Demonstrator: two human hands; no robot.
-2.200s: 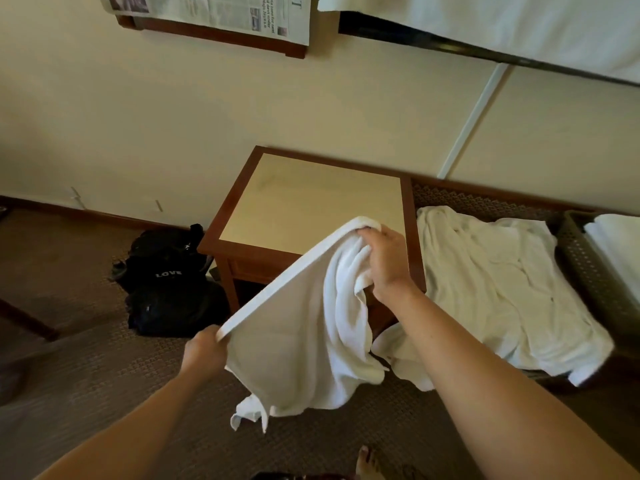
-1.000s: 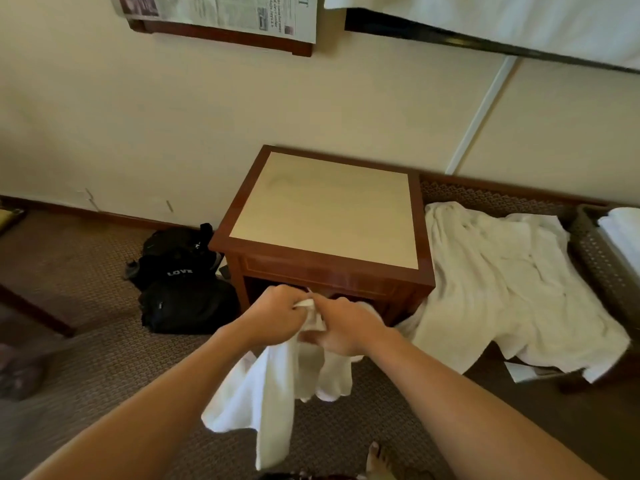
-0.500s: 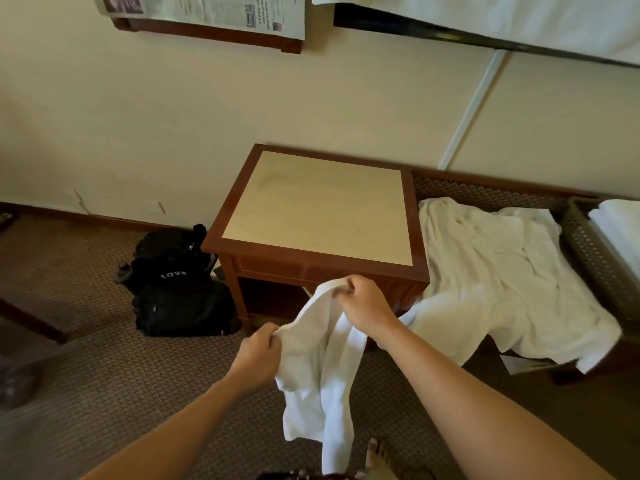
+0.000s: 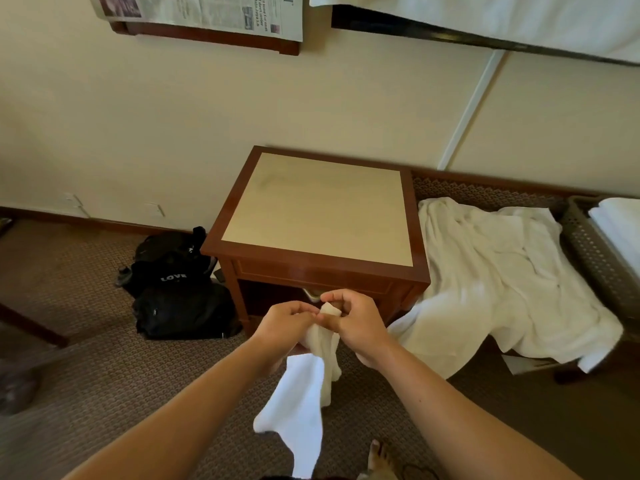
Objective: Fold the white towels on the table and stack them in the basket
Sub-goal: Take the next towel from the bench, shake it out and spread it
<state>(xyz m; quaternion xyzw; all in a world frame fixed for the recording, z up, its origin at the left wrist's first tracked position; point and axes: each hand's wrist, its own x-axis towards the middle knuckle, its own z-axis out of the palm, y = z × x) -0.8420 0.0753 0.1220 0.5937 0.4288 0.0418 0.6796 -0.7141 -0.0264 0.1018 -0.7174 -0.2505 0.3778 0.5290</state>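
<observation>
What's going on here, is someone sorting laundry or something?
A person is folding towels. Both hands, left hand and right hand, pinch the top of a small white towel that hangs down in front of a wooden side table. More unfolded towels lie heaped to the right, and a basket at the far right already holds folded ones.

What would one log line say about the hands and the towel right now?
left hand: grips towel | right hand: grips towel | towel: hanging before table | basket: holds folded towels
</observation>
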